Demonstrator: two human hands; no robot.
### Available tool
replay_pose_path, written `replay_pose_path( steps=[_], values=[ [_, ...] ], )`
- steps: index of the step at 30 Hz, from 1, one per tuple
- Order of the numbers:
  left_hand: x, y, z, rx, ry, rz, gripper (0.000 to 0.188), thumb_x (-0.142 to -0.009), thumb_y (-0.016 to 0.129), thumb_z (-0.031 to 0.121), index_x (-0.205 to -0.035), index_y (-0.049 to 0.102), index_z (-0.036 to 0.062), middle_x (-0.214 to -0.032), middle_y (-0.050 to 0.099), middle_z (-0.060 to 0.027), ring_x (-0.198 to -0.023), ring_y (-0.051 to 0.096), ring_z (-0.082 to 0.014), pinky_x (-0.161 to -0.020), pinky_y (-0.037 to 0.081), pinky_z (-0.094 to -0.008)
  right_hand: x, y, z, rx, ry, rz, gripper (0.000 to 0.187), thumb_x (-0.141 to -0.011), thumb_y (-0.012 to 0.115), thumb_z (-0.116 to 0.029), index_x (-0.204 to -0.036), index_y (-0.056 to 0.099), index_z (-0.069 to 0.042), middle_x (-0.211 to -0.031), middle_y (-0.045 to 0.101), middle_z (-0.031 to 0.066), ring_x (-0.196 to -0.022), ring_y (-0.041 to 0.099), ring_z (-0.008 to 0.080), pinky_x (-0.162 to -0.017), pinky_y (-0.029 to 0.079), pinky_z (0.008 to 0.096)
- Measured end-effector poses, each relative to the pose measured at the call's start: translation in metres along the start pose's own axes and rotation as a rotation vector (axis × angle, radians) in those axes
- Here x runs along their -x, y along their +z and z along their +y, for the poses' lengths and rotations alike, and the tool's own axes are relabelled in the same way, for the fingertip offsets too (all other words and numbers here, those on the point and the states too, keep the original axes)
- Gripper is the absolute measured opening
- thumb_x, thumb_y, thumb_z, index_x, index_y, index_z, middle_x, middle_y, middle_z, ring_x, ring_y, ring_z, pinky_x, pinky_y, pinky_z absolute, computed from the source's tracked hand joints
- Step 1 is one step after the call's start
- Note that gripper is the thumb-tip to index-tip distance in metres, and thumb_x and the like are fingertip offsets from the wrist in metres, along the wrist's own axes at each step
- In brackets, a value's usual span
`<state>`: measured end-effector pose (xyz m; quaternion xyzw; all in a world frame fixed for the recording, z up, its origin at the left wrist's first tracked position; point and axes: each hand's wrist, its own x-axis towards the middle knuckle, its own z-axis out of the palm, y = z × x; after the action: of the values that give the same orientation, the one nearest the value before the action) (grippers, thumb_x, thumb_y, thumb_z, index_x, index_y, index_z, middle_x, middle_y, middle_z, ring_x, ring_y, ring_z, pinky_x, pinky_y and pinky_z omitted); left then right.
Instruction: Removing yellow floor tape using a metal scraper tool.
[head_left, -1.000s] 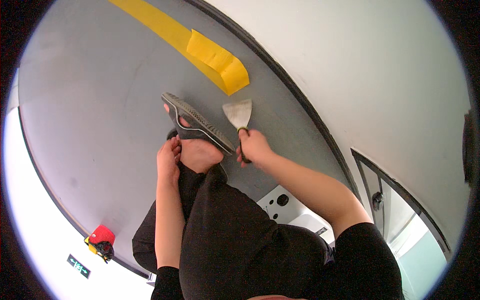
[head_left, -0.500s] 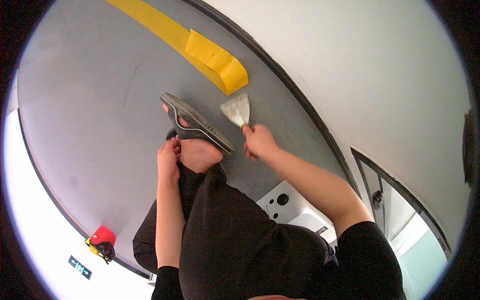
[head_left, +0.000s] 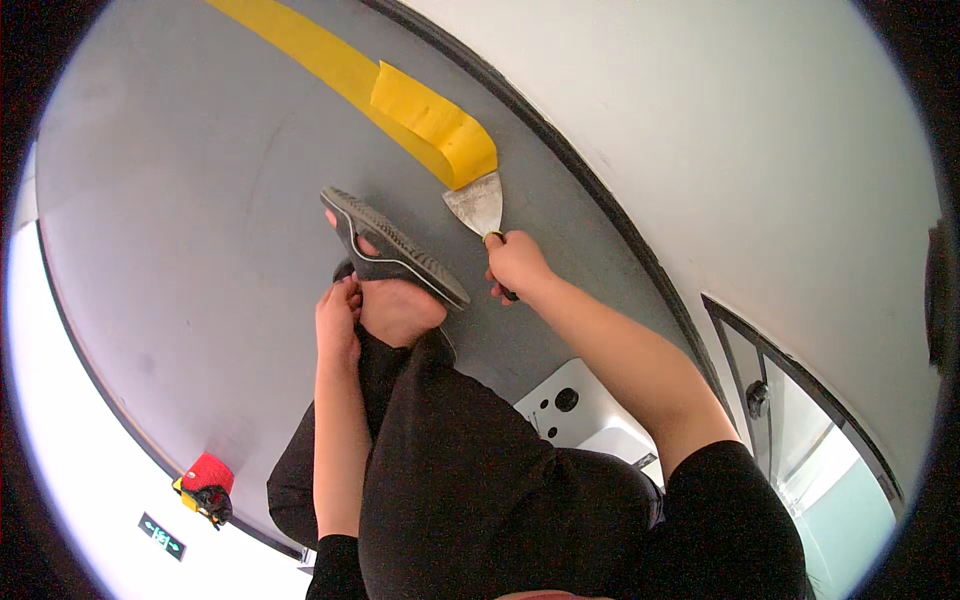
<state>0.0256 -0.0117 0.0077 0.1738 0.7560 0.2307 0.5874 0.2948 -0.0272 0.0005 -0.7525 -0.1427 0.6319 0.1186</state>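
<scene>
My right hand (head_left: pixel 517 264) is closed round the dark handle of a scraper (head_left: pixel 476 205) with a wide, stained metal blade. The blade's edge meets the near end of a yellow floor tape strip (head_left: pixel 468 158), or lies right against it. That end of the tape is peeled up and curled back over itself, its flap lying farther up the strip. My left hand (head_left: pixel 338 305) has its fingers curled beside my ankle and dark trouser leg (head_left: pixel 440 440); what they grip, if anything, is hidden. Next to it is my foot in a dark sandal (head_left: pixel 400 245), sole edge turned toward the scraper.
Grey floor (head_left: pixel 200 200) spreads to the left, and a white wall (head_left: pixel 720 130) with black skirting (head_left: pixel 600 170) curves along the right. A white appliance-like box (head_left: pixel 590 415) stands by my right forearm. A red and yellow object (head_left: pixel 207 480) sits at the lower left.
My right hand has pushed the scraper slightly forward, and its blade now reaches the tape's curled end, where a gap showed before. My left hand and foot have stayed put.
</scene>
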Motion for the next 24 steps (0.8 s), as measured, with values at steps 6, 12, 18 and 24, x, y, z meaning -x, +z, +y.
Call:
replay_pose_path(
  steps=[6, 12, 18, 24],
  values=[
    [-0.003, -0.009, -0.003, -0.018, -0.011, -0.014, 0.026, -0.087, 0.06, 0.029, -0.096, 0.065, 0.0053, -0.088, 0.062, -0.0028, -0.08, 0.056, -0.0152, -0.071, 0.042, -0.0307, 0.03, 0.007, 0.039, 0.019, 0.034, -0.054, 0.038, -0.099, 0.043, -0.034, -0.101, 0.052, 0.003, -0.071, 0.057, 0.0099, -0.046, 0.055, 0.0189, -0.039, 0.043, 0.0364],
    [-0.002, -0.004, -0.002, -0.038, -0.016, -0.025, 0.027, -0.086, 0.061, 0.03, -0.097, 0.065, 0.0049, -0.089, 0.063, -0.0024, -0.079, 0.056, -0.0146, -0.072, 0.042, -0.0308, -0.001, -0.008, -0.002, 0.002, 0.029, 0.026, 0.039, -0.098, 0.045, -0.031, -0.099, 0.052, 0.007, -0.069, 0.062, 0.0184, -0.046, 0.061, 0.0272, -0.039, 0.048, 0.0426],
    [0.005, 0.001, 0.005, 0.065, -0.039, 0.014, 0.021, -0.088, 0.057, 0.021, -0.098, 0.064, 0.0046, -0.079, 0.059, 0.0029, -0.068, 0.05, -0.0075, -0.06, 0.037, -0.0227, 0.017, -0.023, 0.031, 0.147, -0.067, 0.004, 0.041, -0.098, 0.045, -0.033, -0.099, 0.054, 0.007, -0.067, 0.061, 0.0168, -0.047, 0.061, 0.0267, -0.04, 0.049, 0.0406],
    [-0.008, -0.01, -0.006, -0.011, -0.011, -0.039, 0.027, -0.086, 0.061, 0.03, -0.098, 0.065, 0.0055, -0.091, 0.064, -0.0015, -0.08, 0.056, -0.014, -0.073, 0.041, -0.0303, -0.005, -0.049, -0.002, 0.32, -0.036, -0.007, 0.041, -0.097, 0.046, -0.039, -0.106, 0.059, -0.001, -0.07, 0.06, 0.009, -0.049, 0.058, 0.0182, -0.042, 0.046, 0.035]
  ],
)
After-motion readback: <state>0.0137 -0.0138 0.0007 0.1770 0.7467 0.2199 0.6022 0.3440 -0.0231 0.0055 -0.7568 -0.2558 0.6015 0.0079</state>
